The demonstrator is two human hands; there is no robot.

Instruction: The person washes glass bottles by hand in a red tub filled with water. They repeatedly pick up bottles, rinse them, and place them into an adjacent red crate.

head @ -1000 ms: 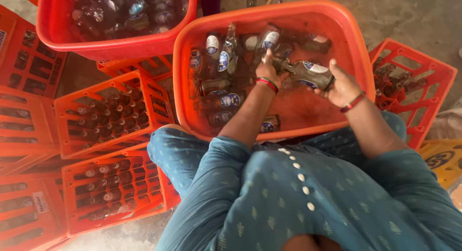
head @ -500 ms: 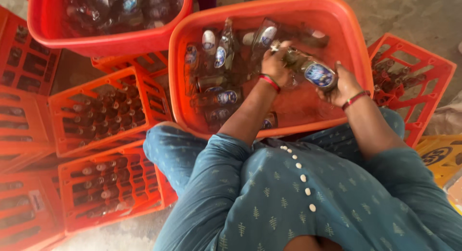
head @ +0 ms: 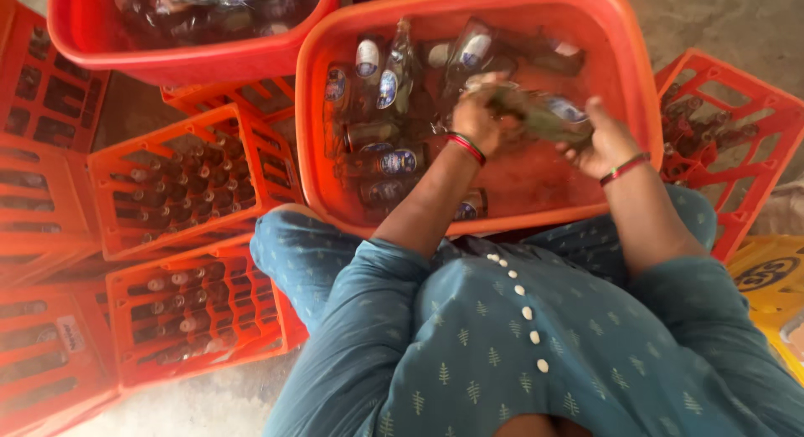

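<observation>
Glass bottle (head: 540, 115), blurred and lying sideways, is held over the big orange tub (head: 641, 110): the left hand (head: 477, 119) has its grip clamped on the neck end, the right hand (head: 603, 140) on the base end. More bottles (head: 385, 85) lie in the tub. Orange crates (head: 188, 182) of bottles stand to the left.

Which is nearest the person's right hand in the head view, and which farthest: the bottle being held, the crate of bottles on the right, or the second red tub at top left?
1. Held bottle: gripped in the right hand, over the tub.
2. Crate of bottles: just right of the hand.
3. Second red tub: far off, top left.
</observation>
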